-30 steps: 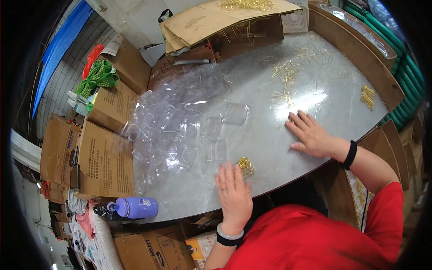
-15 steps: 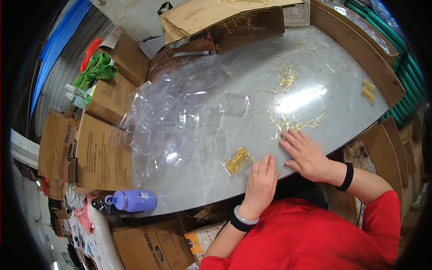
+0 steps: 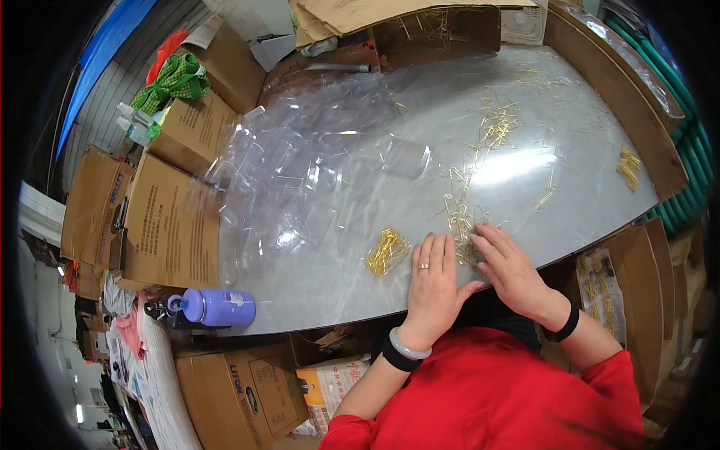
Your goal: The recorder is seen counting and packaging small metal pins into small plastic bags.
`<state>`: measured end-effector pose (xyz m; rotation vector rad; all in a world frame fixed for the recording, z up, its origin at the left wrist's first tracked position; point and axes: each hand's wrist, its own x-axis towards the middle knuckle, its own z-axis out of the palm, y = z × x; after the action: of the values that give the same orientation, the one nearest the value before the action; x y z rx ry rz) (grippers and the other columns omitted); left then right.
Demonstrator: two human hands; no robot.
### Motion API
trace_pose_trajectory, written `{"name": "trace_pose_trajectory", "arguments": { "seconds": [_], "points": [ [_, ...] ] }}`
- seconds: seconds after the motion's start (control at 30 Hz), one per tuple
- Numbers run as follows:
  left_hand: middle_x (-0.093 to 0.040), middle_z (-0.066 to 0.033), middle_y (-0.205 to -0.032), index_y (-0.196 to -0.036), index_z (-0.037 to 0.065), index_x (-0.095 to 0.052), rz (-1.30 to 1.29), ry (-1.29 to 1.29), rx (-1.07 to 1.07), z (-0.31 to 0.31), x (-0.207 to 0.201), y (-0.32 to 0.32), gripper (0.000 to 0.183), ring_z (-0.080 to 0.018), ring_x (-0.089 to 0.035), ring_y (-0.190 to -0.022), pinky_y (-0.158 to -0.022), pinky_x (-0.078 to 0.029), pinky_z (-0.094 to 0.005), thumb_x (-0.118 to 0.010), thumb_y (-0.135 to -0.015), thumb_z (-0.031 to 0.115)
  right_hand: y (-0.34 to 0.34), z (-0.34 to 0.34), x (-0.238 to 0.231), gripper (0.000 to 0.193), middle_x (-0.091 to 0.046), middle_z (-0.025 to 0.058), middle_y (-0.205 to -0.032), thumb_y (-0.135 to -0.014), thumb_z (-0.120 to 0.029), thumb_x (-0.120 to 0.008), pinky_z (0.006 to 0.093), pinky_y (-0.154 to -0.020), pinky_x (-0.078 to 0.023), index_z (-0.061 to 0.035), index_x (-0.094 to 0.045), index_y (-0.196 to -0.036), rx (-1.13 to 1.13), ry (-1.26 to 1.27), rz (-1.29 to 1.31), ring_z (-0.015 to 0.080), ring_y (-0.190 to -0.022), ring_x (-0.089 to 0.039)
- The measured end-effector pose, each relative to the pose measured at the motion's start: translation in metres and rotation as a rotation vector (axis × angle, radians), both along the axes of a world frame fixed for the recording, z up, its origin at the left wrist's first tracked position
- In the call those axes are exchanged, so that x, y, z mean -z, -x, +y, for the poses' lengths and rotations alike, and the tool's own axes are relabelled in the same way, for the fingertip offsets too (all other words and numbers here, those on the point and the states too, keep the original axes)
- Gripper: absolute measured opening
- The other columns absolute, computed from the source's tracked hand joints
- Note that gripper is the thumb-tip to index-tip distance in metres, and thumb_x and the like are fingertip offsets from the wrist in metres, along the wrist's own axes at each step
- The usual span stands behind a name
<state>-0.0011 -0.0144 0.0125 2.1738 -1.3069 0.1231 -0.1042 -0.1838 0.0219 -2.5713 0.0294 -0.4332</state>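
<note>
My left hand lies flat near the front edge of the table, palm down, its fingers stretched forward. Beside it my right hand is open, with its fingertips down at a few loose gold wire hooks. Some hooks lie in the gap between my two hands, partly covered by the right fingers. Left of my left hand, close to its fingers, sits a bundle of gold hooks in a small clear bag. Farther back a thicker heap of loose gold hooks is scattered.
Clear plastic boxes or sleeves cover the left of the grey table. A purple bottle stands at the front left corner. Cardboard boxes line the left side, and a cardboard rim the right. Another hook bundle lies far right.
My right hand has drawn slightly nearer the table edge, and some hooks have come with it. The left hand now lies flatter with its fingers spread. The view has shifted a little.
</note>
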Motion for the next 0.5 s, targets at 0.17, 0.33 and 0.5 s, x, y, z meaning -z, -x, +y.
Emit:
{"name": "trace_pose_trajectory", "arguments": {
  "seconds": [0.17,0.33,0.5],
  "points": [
    [-0.04,-0.0269,-0.149,-0.148,-0.01,-0.035,0.004,-0.054,-0.011,-0.008,-0.002,0.002,0.092,-0.0433,-0.035,-0.142,-0.119,-0.027,-0.0548,-0.076,-0.085,0.044,-0.002,-0.019,-0.022,0.043,-0.058,0.0185,-0.124,-0.083,0.003,-0.064,0.0431,-0.095,-0.049,-0.0002,-0.059,-0.125,0.21,0.23,-0.022,0.0378,-0.111,-0.057],
    [-0.038,-0.0255,-0.153,-0.15,-0.009,-0.034,-0.012,-0.094,-0.008,-0.017,-0.001,0.003,0.09,-0.0412,-0.034,-0.145,-0.12,-0.025,-0.055,-0.07,-0.089,0.046,-0.004,-0.011,-0.025,0.035,-0.061,0.0156,-0.11,-0.082,-0.001,-0.06,0.043,-0.087,-0.05,-0.0013,-0.062,-0.117,0.007,0.195,0.057,0.0352,-0.098,-0.058],
    [-0.047,-0.0207,-0.149,-0.147,-0.004,-0.044,-0.082,-0.059,-0.048,-0.011,0.005,0.002,0.068,-0.039,-0.042,-0.141,-0.118,-0.03,-0.0544,-0.066,-0.094,0.032,-0.041,-0.045,-0.045,0.033,-0.062,0.019,-0.11,-0.085,-0.001,-0.058,0.0449,-0.089,-0.051,-0.0008,-0.064,-0.118,-0.137,0.091,0.161,0.0387,-0.105,-0.06]
  ]
}}
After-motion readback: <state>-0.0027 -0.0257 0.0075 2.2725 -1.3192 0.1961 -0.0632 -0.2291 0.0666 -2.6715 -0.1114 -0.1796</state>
